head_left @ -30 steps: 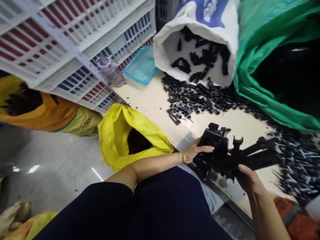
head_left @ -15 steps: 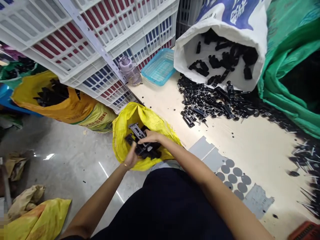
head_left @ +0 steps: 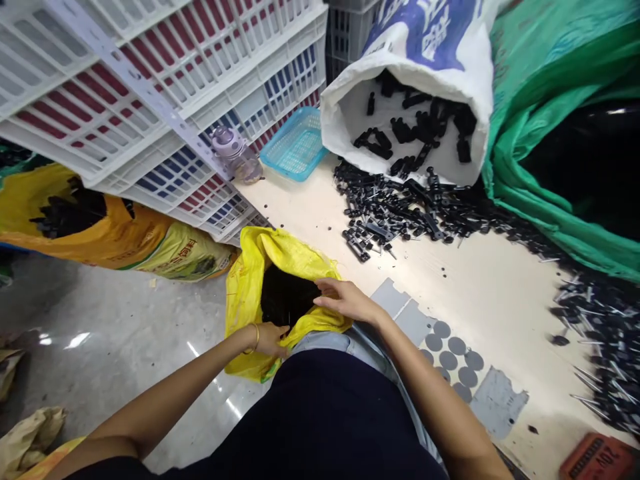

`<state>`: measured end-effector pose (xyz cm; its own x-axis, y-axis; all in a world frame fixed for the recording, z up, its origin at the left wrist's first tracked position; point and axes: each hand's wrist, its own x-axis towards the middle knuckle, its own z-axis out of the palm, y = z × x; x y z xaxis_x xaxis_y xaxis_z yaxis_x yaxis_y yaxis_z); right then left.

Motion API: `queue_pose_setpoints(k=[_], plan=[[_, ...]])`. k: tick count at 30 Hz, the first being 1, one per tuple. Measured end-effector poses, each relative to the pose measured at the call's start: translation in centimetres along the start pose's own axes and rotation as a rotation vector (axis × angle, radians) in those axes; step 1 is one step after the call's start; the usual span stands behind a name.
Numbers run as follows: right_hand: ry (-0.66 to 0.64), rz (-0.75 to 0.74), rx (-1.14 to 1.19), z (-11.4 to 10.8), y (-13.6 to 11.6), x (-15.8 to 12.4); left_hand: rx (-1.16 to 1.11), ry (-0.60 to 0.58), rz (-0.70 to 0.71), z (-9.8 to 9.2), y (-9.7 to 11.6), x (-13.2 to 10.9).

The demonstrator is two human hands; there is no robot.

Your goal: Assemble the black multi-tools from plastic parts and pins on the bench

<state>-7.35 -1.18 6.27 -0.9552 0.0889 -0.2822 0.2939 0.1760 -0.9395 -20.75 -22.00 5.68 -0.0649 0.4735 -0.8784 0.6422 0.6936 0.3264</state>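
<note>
A yellow woven sack [head_left: 251, 280] stands upright between me and the table, its mouth open and its inside dark. Dark pieces lie in it, too shadowed to tell apart. My left hand [head_left: 271, 339], with a thin bangle at the wrist, is closed on the sack's near rim; some of its fingers are hidden. Over the right side of the mouth is my right hand [head_left: 345, 300], holding nothing, its thumb apart from the loosely bent fingers. Its fingertips reach across the sack's opening.
Black plastic parts with metal pins [head_left: 395, 207] cover the table's back and right. Behind them lie a white sack [head_left: 345, 127] and a green sack [head_left: 505, 160]. A blue basket [head_left: 295, 150], a bottle [head_left: 237, 153], grey discs [head_left: 457, 345] and stacked crates [head_left: 200, 100] stand or lie around.
The black plastic parts that both hands held over the yellow sack are out of the hands. My left hand has come down to the near rim, and the right has moved rightward. The view has shifted right.
</note>
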Motion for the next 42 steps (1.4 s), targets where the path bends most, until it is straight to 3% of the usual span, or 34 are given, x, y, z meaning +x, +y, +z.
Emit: queue_pose_setpoints(k=[4, 7, 10, 12, 15, 16, 18, 20, 24, 27, 29, 32, 35, 39, 42], plan=[[0.350, 0.032, 0.106, -2.9, 2.0, -4.5, -0.100, -0.008, 0.404, -6.0, 4.7, 0.6], [0.745, 0.173, 0.083, -4.8, 4.9, -9.0, -0.243, 0.182, 0.724, -10.0, 9.6, 3.3], [1.067, 0.279, 0.124, -5.3, 7.9, -13.6, -0.316, 0.395, 0.855, -14.8, 15.1, 8.1], [1.146, 0.266, 0.244, -5.0, 9.3, -15.6, -0.308, 0.566, 0.875, -18.7, 19.0, 11.7], [1.159, 0.240, 0.345, -4.6, 10.0, -16.5, -0.155, 0.885, 0.667, -24.5, 24.5, 16.7], [1.167, 0.248, 0.350, -4.6, 10.0, -16.3, -0.108, 0.941, 0.571, -26.0, 26.2, 18.0], [1.176, 0.267, 0.376, -4.9, 9.7, -15.7, -0.023, 0.921, 0.428, -27.5, 29.2, 20.1], [1.169, 0.265, 0.413, -5.9, 9.5, -15.2, 0.079, 0.851, 0.416, -26.9, 31.4, 21.3], [1.216, 0.267, 0.295, -10.8, 9.2, -15.6, 0.208, 0.917, 0.575, -21.7, 32.9, 21.9], [1.343, 0.333, -0.030, -17.4, 9.2, -16.2, 0.199, 0.936, 0.685, -18.0, 32.4, 21.8], [1.408, 0.353, -0.295, -23.0, 9.4, -16.1, 0.198, 0.941, 0.740, -16.6, 32.1, 21.7], [1.459, 0.473, -0.637, -31.4, 10.1, -15.3, 0.186, 0.951, 0.786, -15.9, 32.0, 21.8], [1.441, 0.736, -0.740, -38.7, 11.6, -14.6, 0.179, 0.955, 0.834, -15.9, 32.0, 22.1], [1.250, 0.977, -0.753, -46.6, 14.0, -14.5, 0.154, 0.933, 0.878, -16.0, 31.9, 22.4], [1.229, 1.000, -0.797, -51.1, 15.7, -15.1, 0.123, 0.909, 0.874, -16.1, 31.7, 22.4]])
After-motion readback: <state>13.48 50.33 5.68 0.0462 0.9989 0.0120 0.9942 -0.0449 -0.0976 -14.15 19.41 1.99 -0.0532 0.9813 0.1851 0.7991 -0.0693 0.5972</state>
